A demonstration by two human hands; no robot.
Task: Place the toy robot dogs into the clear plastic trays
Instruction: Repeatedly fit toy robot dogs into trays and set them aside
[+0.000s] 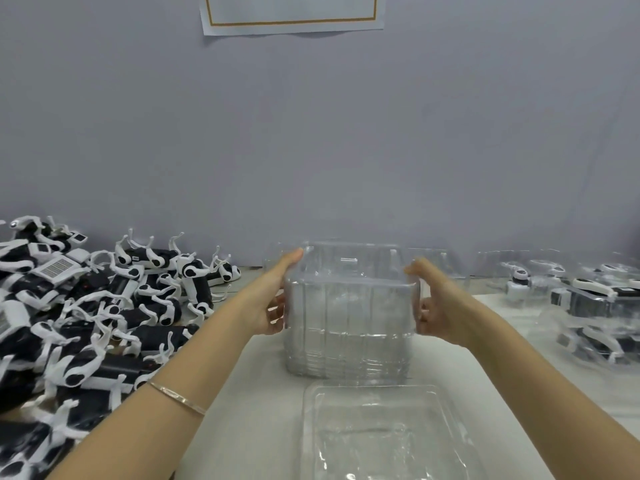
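A tall stack of clear plastic trays [349, 323] stands in the middle of the table. My left hand [273, 299] grips its left side, thumb up along the top rim. My right hand [436, 303] grips its right side, thumb at the rim. One single clear tray [377, 431] lies flat in front of the stack, nearest to me. A big heap of black-and-white toy robot dogs [90, 313] covers the left part of the table, beside my left forearm.
At the right lie clear trays with dogs inside them [595, 306]. More clear trays [433, 261] lean near the grey wall behind the stack. A white cloth [249, 393] covers the table. A paper sheet [291, 12] hangs on the wall above.
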